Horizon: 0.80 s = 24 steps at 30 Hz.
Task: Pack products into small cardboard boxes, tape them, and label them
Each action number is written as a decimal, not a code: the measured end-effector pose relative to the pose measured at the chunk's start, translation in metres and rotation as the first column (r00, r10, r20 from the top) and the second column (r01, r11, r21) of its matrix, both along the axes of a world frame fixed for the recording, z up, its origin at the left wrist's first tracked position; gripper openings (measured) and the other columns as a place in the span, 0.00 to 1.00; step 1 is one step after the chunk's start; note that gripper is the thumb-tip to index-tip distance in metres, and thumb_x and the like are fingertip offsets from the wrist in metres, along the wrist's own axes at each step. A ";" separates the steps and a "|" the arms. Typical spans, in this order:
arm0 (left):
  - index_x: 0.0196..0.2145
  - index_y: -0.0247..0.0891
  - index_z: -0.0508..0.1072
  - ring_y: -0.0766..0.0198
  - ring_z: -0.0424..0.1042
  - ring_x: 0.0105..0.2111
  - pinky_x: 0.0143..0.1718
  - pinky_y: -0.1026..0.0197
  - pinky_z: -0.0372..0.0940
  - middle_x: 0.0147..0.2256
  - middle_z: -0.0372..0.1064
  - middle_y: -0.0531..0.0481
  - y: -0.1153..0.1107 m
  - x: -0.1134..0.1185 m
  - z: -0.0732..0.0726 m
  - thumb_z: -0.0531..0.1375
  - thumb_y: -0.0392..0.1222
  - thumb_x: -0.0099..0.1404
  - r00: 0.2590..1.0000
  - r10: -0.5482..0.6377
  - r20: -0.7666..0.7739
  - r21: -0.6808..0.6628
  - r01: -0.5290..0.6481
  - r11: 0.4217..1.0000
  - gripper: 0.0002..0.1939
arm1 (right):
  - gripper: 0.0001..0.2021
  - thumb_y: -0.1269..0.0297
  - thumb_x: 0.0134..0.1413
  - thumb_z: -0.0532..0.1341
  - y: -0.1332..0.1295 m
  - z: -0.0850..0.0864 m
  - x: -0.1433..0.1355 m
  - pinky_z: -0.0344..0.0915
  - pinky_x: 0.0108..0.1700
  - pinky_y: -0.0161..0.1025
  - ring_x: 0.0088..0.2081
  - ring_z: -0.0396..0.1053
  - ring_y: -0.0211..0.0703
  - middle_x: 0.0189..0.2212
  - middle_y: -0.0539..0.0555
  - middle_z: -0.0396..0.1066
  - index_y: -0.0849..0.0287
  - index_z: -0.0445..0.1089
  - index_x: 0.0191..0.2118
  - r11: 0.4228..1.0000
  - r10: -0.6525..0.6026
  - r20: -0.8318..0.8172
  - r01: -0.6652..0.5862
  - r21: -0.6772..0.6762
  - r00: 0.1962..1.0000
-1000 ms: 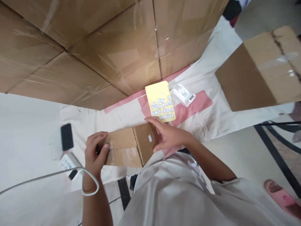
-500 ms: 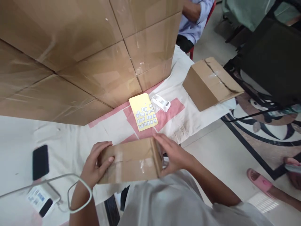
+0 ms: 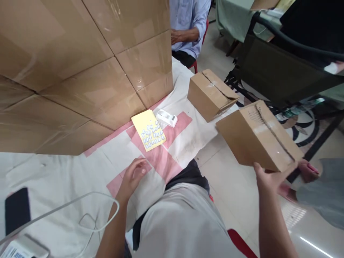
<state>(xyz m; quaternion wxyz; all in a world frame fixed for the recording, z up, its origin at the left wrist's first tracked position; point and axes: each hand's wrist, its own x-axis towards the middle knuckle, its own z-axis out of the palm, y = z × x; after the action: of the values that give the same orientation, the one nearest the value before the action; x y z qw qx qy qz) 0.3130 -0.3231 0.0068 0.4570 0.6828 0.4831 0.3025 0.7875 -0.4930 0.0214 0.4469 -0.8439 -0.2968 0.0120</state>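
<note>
Carton (image 3: pixel 255 132), taped closed, contents hidden; long axis runs far left to near right. Right hand (image 3: pixel 270 178): grip spread wide, holding its near end. Left hand (image 3: pixel 134 176): grip half-curled, empty.

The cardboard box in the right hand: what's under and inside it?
The right hand holds the cardboard box at its near lower edge. The rest of the underside is hidden. The top flaps meet at a seam, so any contents are covered.
</note>
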 end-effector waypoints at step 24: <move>0.41 0.41 0.77 0.54 0.76 0.41 0.47 0.51 0.72 0.39 0.76 0.45 -0.032 -0.107 -0.029 0.67 0.62 0.60 0.668 0.738 0.096 -0.043 -0.738 0.673 0.22 | 0.55 0.48 0.49 0.68 0.308 -0.001 0.005 0.70 0.59 0.48 0.66 0.63 0.58 0.69 0.77 0.51 0.61 0.34 0.72 0.878 0.474 0.086 -0.478 0.031 0.876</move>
<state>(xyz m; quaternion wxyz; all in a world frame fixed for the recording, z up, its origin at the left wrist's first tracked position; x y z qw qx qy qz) 0.2056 -0.3555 -0.0217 0.3208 0.4122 0.6931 0.4967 0.7923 -0.1850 0.0202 0.4402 -0.7331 -0.5119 0.0819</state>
